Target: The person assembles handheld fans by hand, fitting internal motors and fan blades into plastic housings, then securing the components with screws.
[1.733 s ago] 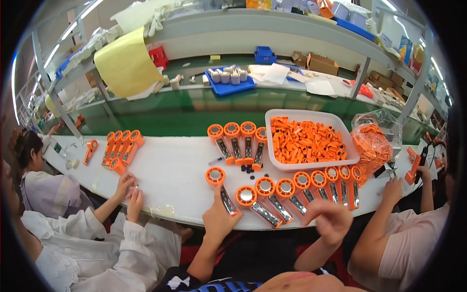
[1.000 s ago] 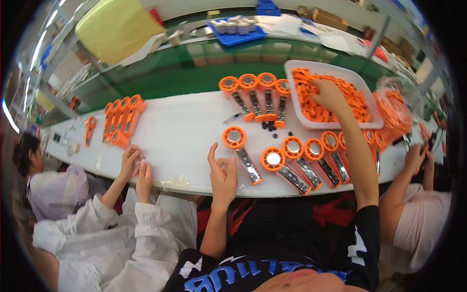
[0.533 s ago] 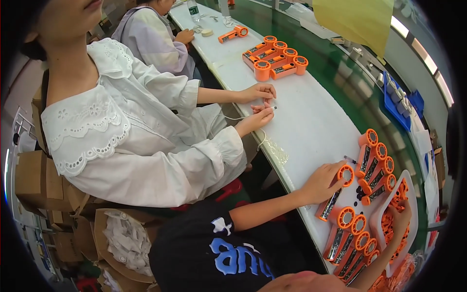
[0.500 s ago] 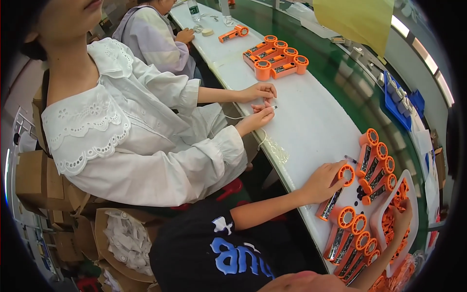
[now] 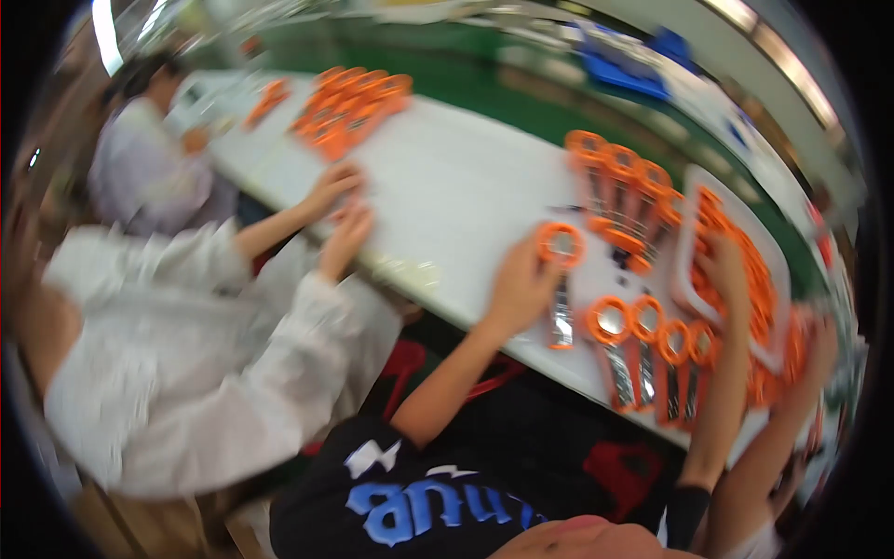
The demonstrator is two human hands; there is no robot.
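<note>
My left hand is closed on an orange housing with a round ringed head and a long handle, whose dark, shiny inside faces up. It is held by its head, at the table's near side. My right hand reaches down into a white bin of small orange parts. Its fingers are blurred and partly hidden among them. Several like housings lie in a row at the table's near edge, right of my left hand. Another group of housings lies beyond it.
Small dark pieces lie between the housing groups. To the left, a co-worker in white has both hands together above the white table. More orange housings stand farther off. Another person's arm comes in at the right.
My view has swung, so the table and people sit differently in it, and the picture is blurred. Another person's arm now shows at the right. My left hand keeps the housing; my right stays in the bin.
</note>
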